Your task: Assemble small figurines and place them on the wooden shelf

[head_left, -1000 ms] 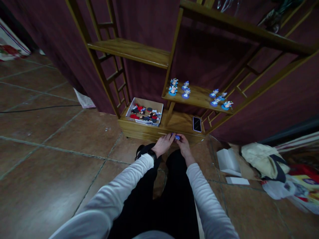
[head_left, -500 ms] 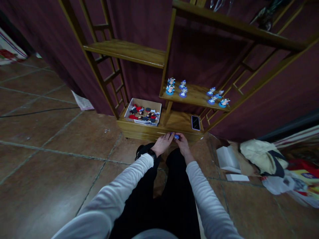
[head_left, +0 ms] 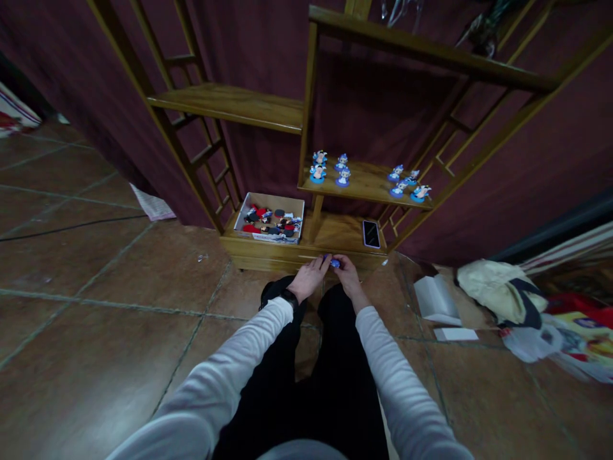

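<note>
Between my two hands, just in front of the shelf's lower edge, is a small purple-blue figurine (head_left: pixel 335 262). My left hand (head_left: pixel 310 276) is closed on its left side and my right hand (head_left: pixel 347 273) pinches it from the right, so the fingers hide much of it. Behind them, an open cardboard box (head_left: pixel 243 216) on the bottom board contains several red and dark figurines lying jumbled. On the shelf above to the right, a white-and-purple figurine (head_left: pixel 343 177) and a blue-based figurine (head_left: pixel 318 173) stand upright in a left-hand group. Another group, with a blue-based figurine (head_left: pixel 421 193), stands at the right end.
A phone (head_left: pixel 371 234) lies on the bottom board at the right. The wooden shelf unit (head_left: pixel 230 105) stands before a dark red curtain. On the tiled floor to the right are a white box (head_left: pixel 436 299), a cloth bag (head_left: pixel 498 291) and a plastic bag (head_left: pixel 534 342).
The view has shifted slightly, so the shelf appears a little further left. Both hands stay together on the small figurine in nearly the same pose.
</note>
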